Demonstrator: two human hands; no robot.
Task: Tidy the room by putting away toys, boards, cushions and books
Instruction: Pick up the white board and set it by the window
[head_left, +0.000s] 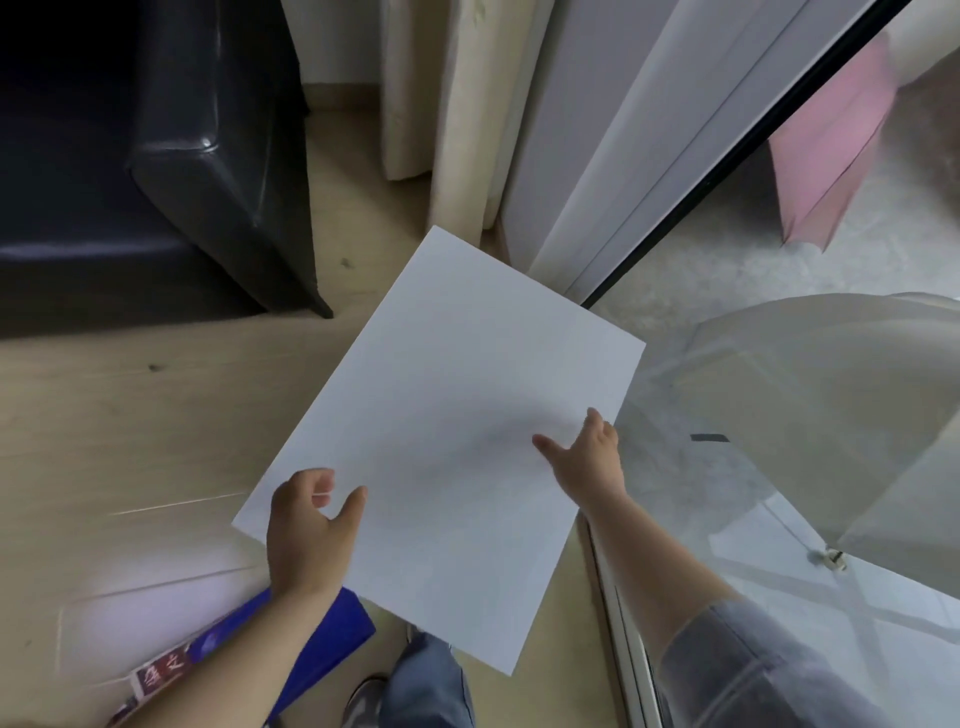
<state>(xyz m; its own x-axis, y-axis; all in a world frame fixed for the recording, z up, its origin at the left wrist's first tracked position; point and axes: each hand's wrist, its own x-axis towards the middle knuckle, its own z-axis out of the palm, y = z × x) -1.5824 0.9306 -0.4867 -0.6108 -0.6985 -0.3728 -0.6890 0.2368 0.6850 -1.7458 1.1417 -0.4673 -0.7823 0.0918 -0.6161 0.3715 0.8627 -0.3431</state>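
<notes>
White and flat, the board sits dead centre in my view, held off the wooden floor, long axis running from 7 to 1 o'clock. My left hand pinches its near corner at 7 o'clock, thumb on top; my right hand clasps the edge at 3 o'clock. It looks light and stiff, likely to bend or crease, so opposite edges suit it best. A black sofa stands at 10 o'clock, a glass door at 3, blue books at 7.
</notes>
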